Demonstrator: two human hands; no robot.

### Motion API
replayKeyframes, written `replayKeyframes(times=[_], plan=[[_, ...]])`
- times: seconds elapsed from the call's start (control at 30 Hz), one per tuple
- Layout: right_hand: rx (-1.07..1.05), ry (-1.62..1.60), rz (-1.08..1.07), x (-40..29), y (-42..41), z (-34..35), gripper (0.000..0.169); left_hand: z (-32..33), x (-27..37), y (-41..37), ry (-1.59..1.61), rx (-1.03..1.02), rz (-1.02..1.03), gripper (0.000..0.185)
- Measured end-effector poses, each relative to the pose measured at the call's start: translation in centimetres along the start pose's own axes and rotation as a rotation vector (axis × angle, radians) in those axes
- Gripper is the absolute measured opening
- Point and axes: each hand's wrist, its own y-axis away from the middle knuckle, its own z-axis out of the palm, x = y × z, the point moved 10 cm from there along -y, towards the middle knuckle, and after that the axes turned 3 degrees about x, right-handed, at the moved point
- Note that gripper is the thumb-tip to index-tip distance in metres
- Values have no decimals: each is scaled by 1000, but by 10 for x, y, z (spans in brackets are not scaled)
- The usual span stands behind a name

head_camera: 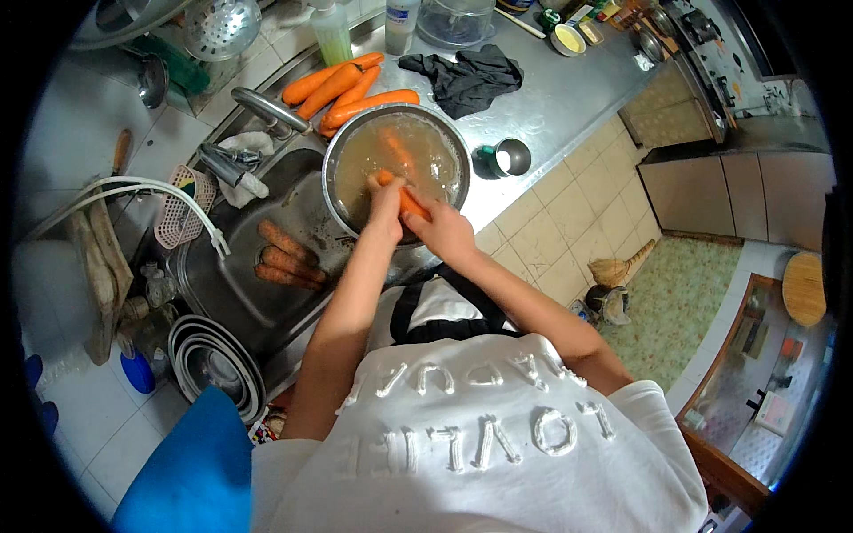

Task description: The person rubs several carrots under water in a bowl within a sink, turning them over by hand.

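Both my hands hold one orange carrot [413, 205] over the near part of a round metal bowl [462, 143] of murky water. My left hand [388, 208] grips its upper part, and my right hand [441, 225] is closed round its lower end. Another carrot [397, 148] lies in the water, partly blurred by it. Behind the bowl, several clean-looking carrots [333, 90] are piled on the steel edge. Dirt-covered carrots [288, 256] lie in the sink basin [226, 293] to the left of the bowl.
A metal faucet [270, 110] reaches toward the bowl from the upper left. On the steel counter [560, 86] are a crumpled dark cloth [470, 76] and a metal cup [512, 158]. Nested metal bowls [220, 366] stand at the lower left. A hand broom [616, 266] is on the floor at right.
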Motion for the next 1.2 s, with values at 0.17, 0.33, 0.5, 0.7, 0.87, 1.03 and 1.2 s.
replayKeyframes(times=[0.17,0.33,0.5,0.7,0.87,1.03,1.2], plan=[[36,90,-212,-5,11,-6,51,-22,-35,-24,125,76,-95,30],[-502,-672,209,2,37,5,52,-39,-22,-58,790,-113,-264,20],[-598,-1088,333,3,15,23,44,-13,-9,-23,695,-45,-156,33],[-547,-993,422,6,-19,51,38,-23,-22,12,264,120,-148,30],[-676,-750,267,13,-43,83,37,-44,-31,-11,323,249,52,24],[-459,-189,-420,6,-46,67,80,-57,-35,-31,330,379,88,25],[-561,-179,-443,-19,-24,36,76,-51,-33,-19,494,385,-75,36]])
